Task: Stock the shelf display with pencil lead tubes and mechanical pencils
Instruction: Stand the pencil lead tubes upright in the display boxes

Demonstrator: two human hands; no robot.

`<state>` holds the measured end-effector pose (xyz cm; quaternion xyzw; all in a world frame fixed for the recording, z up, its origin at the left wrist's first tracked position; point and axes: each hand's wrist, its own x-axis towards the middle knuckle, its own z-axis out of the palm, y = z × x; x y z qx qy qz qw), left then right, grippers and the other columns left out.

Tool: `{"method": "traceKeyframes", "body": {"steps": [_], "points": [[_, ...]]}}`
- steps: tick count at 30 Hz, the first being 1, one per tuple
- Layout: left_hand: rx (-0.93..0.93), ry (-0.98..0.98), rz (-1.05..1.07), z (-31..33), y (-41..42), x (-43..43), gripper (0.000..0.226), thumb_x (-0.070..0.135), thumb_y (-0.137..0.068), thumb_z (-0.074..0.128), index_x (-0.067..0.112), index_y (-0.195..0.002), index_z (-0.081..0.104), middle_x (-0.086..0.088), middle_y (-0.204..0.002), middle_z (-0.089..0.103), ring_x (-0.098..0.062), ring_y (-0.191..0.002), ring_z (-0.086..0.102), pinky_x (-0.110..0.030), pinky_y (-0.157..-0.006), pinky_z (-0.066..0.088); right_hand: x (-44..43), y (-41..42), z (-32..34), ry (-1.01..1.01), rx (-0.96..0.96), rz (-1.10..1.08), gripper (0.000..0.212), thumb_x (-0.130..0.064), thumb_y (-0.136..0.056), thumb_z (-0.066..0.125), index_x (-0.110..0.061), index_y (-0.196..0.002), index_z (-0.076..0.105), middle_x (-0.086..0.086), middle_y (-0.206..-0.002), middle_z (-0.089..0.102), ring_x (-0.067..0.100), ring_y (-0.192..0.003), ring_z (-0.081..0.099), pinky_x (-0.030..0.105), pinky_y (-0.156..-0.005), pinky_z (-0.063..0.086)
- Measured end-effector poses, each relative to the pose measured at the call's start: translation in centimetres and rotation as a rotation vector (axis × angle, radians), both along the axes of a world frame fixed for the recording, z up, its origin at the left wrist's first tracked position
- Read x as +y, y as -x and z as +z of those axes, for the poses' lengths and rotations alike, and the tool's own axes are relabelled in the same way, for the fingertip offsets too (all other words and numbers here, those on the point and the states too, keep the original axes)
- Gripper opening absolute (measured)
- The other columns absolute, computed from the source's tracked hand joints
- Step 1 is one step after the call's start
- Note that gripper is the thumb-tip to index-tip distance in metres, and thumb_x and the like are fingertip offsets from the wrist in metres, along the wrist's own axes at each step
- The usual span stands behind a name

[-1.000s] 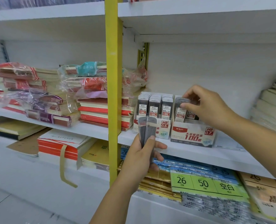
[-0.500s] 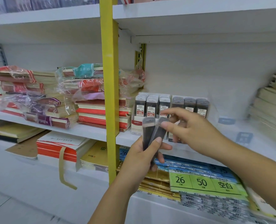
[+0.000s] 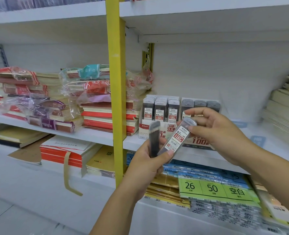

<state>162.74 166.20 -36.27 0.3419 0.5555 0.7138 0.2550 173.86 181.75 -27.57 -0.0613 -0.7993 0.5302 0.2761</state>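
Clear hard plastic, smoke-grey at the cap and flat-sided: that is the labelled tube I have between both hands, just right of the yellow post and in front of the shelf board. In the head view, the only one, my right hand pinches its rounded cap end between thumb and forefinger, the other fingers loosely curled behind. My left hand wraps the lower end, thumb pressed flat on the white-and-red label, and the same grip keeps a second, dark tube upright on the post's side of it. I judge these tubes very light and stiff, with glossy faces that would slide in a loose grip, and the leads inside brittle. So I would hold by the narrow edges near the cap and never squeeze or drop. The label reads 0.7 HB, so I think it belongs in the 0.7 box, farther right of the post than the 0.5 box. Both are thin printed card with tubes standing in rows. Left of the post lie crinkly plastic-wrapped notebook stacks.
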Motion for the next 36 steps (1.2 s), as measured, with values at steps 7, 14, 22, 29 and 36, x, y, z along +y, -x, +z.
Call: {"method": "traceKeyframes", "body": {"steps": [7,14,22,29,36], "points": [[0.044,0.022,0.064,-0.1,0.0,0.4,0.015,0.035,-0.091,0.072,0.046,-0.1,0.068,0.015,-0.098,0.074,-0.007,-0.081,0.067,-0.019,-0.062,0.05,0.3,-0.1,0.3,-0.039,-0.029,-0.053,0.025,-0.013,-0.088,0.067,-0.021,-0.11,0.059,-0.001,-0.09,0.077,0.019,-0.078,0.074,0.026,-0.064,0.058],[0.002,0.049,0.053,0.1,0.2,0.7,0.01,0.026,-0.105,0.048,0.025,-0.114,0.047,0.009,-0.078,0.07,-0.006,-0.062,0.066,-0.021,-0.045,0.046,3.5,-0.2,5.9,-0.499,0.238,-0.429,0.031,-0.015,-0.087,0.069,-0.04,-0.09,0.05,-0.021,-0.081,0.071,-0.005,-0.076,0.065,0.01,-0.066,0.048],[-0.007,-0.01,0.101,0.3,0.6,0.4,0.008,0.026,-0.101,0.056,0.026,-0.109,0.059,0.0,-0.081,0.074,-0.016,-0.077,0.076,-0.029,-0.049,0.058,4.1,2.8,4.2,-0.76,-0.011,-0.407,0.024,-0.02,-0.087,0.069,-0.034,-0.1,0.056,-0.017,-0.092,0.062,0.0,-0.083,0.061,0.019,-0.07,0.048],[0.095,0.002,0.102,0.4,0.5,0.3,0.009,0.03,-0.101,0.056,0.032,-0.109,0.06,0.001,-0.084,0.075,-0.01,-0.063,0.068,-0.022,-0.048,0.051,5.0,3.3,2.9,-0.876,-0.123,-0.492,0.029,-0.025,-0.09,0.065,-0.03,-0.119,0.064,-0.008,-0.103,0.049,0.01,-0.093,0.049,0.025,-0.079,0.038],[0.193,0.008,0.063,0.6,0.0,0.4,0.009,0.031,-0.101,0.057,0.035,-0.105,0.064,0.003,-0.086,0.075,-0.006,-0.062,0.062,-0.018,-0.048,0.047,0.3,0.6,1.5,-0.585,0.04,-0.276,0.026,-0.036,-0.088,0.059,-0.041,-0.114,0.062,-0.015,-0.084,0.063,0.0,-0.069,0.058,0.01,-0.061,0.047]]}}
